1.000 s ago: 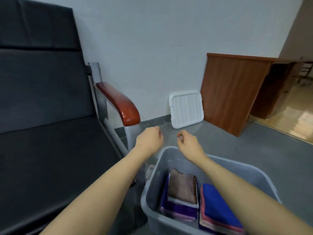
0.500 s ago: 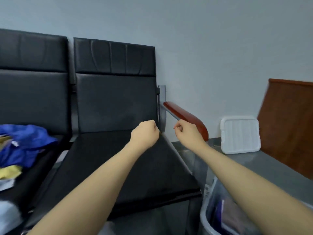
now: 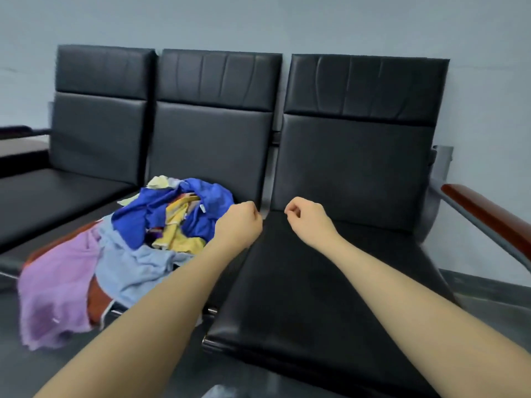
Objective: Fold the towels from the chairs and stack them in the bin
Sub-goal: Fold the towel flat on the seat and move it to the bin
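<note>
Chairs (image 3: 330, 254) now fill the view where the bin did a second ago, so the gaze has swung back for another towel. Towels (image 3: 138, 242) lie heaped just left of the left hand (image 3: 240, 222). Left and right hand (image 3: 306, 215) hover curled, holding nothing.

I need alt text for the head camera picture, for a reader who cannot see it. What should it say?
Two bare forearms reach forward over a row of three black padded chairs, the left hand and right hand both curled and holding nothing. A heap of unfolded towels, blue, yellow, light blue and purple, lies on the middle seat, left of the hands.
</note>
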The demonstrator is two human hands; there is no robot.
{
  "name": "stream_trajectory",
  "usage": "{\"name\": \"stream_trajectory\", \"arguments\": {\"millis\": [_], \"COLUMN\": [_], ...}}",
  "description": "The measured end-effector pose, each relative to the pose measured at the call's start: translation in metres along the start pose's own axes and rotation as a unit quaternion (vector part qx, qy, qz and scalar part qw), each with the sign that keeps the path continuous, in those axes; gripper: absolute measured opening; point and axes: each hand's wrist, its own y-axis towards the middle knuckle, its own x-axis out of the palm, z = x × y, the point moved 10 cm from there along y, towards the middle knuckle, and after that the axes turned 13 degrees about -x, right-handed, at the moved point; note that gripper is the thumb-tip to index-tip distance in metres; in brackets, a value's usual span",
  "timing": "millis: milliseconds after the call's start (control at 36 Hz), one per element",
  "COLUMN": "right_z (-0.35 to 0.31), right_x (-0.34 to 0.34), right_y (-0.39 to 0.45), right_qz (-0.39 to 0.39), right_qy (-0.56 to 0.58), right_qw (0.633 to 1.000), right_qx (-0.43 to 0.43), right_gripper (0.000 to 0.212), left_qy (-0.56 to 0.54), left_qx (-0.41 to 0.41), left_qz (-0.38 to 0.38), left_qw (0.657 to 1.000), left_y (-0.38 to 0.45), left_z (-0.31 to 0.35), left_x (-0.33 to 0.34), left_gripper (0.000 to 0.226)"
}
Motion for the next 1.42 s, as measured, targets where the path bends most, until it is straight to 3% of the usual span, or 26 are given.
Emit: {"name": "stream_trajectory", "arguments": {"millis": [83, 167, 333, 611, 750, 889, 1000, 1083, 1111, 1194, 1250, 1417], "right_z": [-0.014, -0.020, -0.005, 0.054, 0.067, 0.076, 0.081, 0.080, 0.077, 0.068, 0.056, 0.028], "right_x": [0.031, 0.065, 0.129, 0.204, 0.227, 0.231, 0.213, 0.210, 0.207, 0.203, 0.195, 0.167], "right_y": [0.029, 0.056, 0.095, 0.141, 0.155, 0.162, 0.155, 0.144, 0.140, 0.130, 0.123, 0.104], "right_qz": [-0.018, -0.033, -0.071, -0.084, -0.093, -0.056, 0.016, -0.003, -0.007, -0.023, -0.026, -0.018], "right_qy": [0.015, 0.039, 0.047, 0.088, 0.112, 0.115, 0.172, 0.198, 0.213, 0.237, 0.251, 0.338], "right_qw": [1.000, 0.998, 0.995, 0.992, 0.989, 0.992, 0.985, 0.979, 0.976, 0.971, 0.968, 0.941], "right_qx": [-0.017, -0.034, -0.050, -0.025, -0.011, -0.014, 0.027, 0.039, 0.037, 0.020, 0.004, -0.014], "right_gripper": [0.016, 0.015, 0.019, 0.038, 0.050, 0.018, 0.020, 0.009, 0.012, 0.057, 0.069, 0.015], "left_qy": [-0.002, 0.000, 0.035, 0.219, 0.253, 0.282, 0.301, 0.264, 0.254, 0.225, 0.189, 0.036], "left_qx": [-0.034, -0.058, -0.030, 0.079, 0.087, 0.067, 0.066, 0.050, 0.051, 0.087, 0.100, 0.120], "left_qz": [-0.002, -0.005, -0.008, 0.042, 0.060, 0.051, 0.059, 0.096, 0.107, 0.152, 0.165, 0.121], "left_qw": [0.999, 0.998, 0.999, 0.972, 0.962, 0.956, 0.950, 0.958, 0.960, 0.958, 0.963, 0.985], "left_y": [0.023, 0.045, 0.095, 0.158, 0.171, 0.178, 0.174, 0.165, 0.160, 0.141, 0.127, 0.092], "left_z": [-0.038, -0.069, -0.096, -0.095, -0.101, -0.101, -0.097, -0.089, -0.084, -0.064, -0.054, -0.026], "left_x": [0.001, 0.002, 0.020, 0.065, 0.083, 0.085, 0.077, 0.060, 0.055, 0.037, 0.023, 0.001], "left_gripper": [0.030, 0.027, 0.017, 0.026, 0.030, 0.025, 0.017, 0.016, 0.015, 0.008, 0.005, 0.013]}}
